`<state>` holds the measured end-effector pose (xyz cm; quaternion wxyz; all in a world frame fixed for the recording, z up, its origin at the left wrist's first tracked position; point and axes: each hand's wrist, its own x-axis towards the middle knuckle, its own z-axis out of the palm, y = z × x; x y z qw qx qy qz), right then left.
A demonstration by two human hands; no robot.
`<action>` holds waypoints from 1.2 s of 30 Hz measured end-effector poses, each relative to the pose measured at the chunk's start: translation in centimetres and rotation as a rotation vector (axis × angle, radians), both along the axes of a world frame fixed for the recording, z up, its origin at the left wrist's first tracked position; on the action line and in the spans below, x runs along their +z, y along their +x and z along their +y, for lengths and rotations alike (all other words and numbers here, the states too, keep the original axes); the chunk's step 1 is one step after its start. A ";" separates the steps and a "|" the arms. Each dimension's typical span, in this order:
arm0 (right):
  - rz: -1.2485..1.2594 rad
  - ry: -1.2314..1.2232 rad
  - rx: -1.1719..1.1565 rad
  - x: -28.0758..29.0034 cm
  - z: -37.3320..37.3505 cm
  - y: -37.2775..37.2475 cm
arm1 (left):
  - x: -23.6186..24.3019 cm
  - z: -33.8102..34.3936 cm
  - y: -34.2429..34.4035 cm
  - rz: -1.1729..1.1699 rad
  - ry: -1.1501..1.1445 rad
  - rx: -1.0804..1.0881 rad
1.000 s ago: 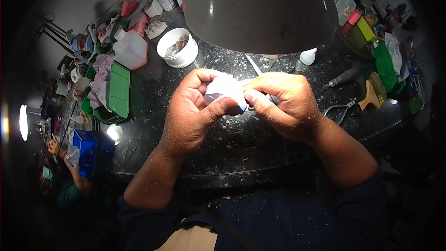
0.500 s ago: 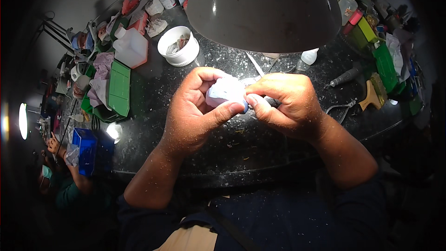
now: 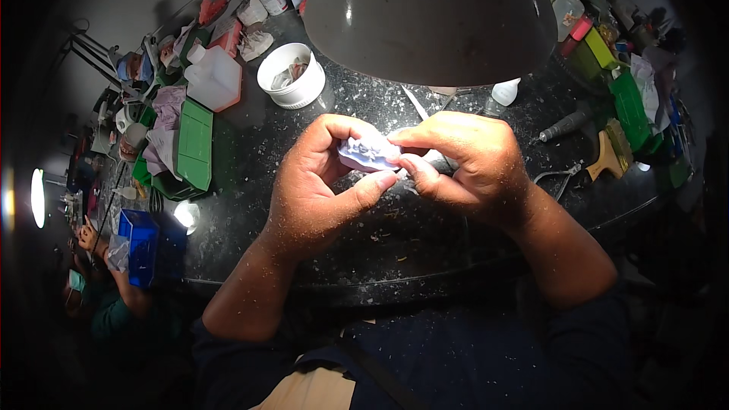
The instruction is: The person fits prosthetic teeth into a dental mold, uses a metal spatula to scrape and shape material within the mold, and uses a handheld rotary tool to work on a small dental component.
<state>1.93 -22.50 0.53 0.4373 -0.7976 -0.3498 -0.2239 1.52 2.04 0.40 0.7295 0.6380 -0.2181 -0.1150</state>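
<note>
Above the bench, a pale lilac plaster dental cast (image 3: 366,153) sits between my two hands, its toothed, uneven side now facing up. My left hand (image 3: 323,175) is closed round its left side, index finger curled over the far edge and thumb along the near edge. The thumb and index finger of my right hand (image 3: 471,167) pinch the cast's right edge. Between those fingers shows part of a grey rounded thing (image 3: 439,159); whether my right hand holds it is hidden. White dust speckles both hands.
A large lamp shade (image 3: 433,23) hangs just beyond my hands. A white tub (image 3: 292,77) stands far left of them, near a green bin (image 3: 196,144) and a blue bin (image 3: 137,247). A grey handpiece (image 3: 566,125) and pliers (image 3: 560,176) lie right. Another person's hand (image 3: 89,237) shows far left.
The dental cast has been turned between my hands, from a bright smooth side to its toothed side. My right fingertips have spread slightly and shifted onto its edge.
</note>
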 end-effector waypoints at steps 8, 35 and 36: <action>-0.056 0.027 0.003 -0.1 0.0 0.1 | -0.1 0.0 0.3 -0.126 -0.007 -0.023; -0.142 -0.020 -0.025 0.6 -0.1 -0.1 | -0.4 -0.4 0.3 -0.073 -0.081 -0.075; -0.143 -0.018 -0.024 0.5 -0.1 0.0 | -0.4 -0.4 0.3 -0.074 -0.080 -0.075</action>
